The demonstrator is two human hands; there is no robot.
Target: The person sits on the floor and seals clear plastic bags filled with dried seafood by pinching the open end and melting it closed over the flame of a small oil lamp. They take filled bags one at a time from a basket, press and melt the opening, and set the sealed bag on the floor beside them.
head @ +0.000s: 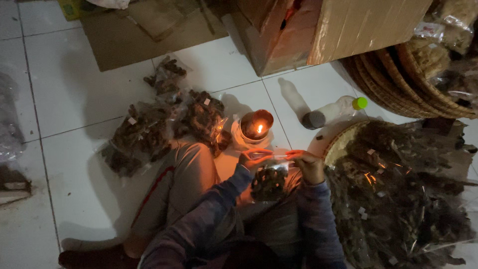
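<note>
**Both hands on a small bag beside the candle**

You sit on the white tile floor [74, 99] with the candle [256, 125] burning in its cup just in front of your hands. Your left hand [253, 158] pinches the top edge of a small clear bag [269, 182] of dark dried pieces, fingers closed on the plastic. Your right hand [308, 164] grips the same edge from the other side, fingers closed too. The bag hangs between your hands, just on your side of the candle, its mouth stretched level and its filled part drooping over your lap.

Left of the candle, filled bags [164, 124] lie in a loose heap on the floor. Right of it, a plastic bottle [336, 110] with a green cap lies on its side. Farther right, a woven tray [343, 142] holds a big pile of bagged dried stuff. Beyond the candle stands a cardboard box [338, 30].
</note>
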